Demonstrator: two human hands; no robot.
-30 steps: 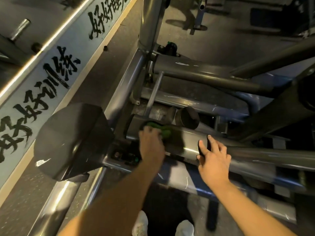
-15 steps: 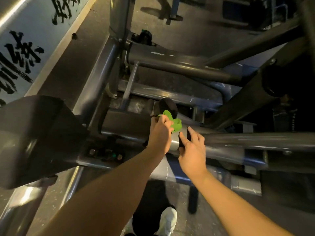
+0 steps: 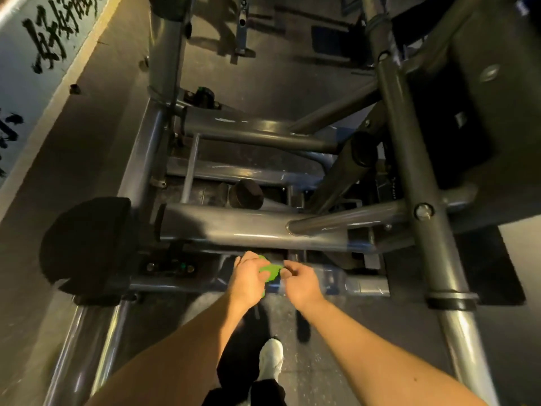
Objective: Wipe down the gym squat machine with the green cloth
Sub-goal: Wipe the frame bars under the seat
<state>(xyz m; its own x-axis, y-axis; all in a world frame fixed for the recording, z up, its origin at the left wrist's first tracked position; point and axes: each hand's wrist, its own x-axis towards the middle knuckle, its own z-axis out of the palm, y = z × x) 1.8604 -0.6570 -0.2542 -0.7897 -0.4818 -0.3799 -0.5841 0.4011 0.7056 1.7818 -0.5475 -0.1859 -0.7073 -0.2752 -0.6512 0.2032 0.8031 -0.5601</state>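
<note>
While left hand (image 3: 247, 278) grips green cloth (image 3: 270, 271), wall script (image 3: 54, 39) seems Chinese.

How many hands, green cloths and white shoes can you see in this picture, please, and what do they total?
hands: 2 (left hand, right hand)
green cloth: 1
white shoe: 1
total: 4
</note>
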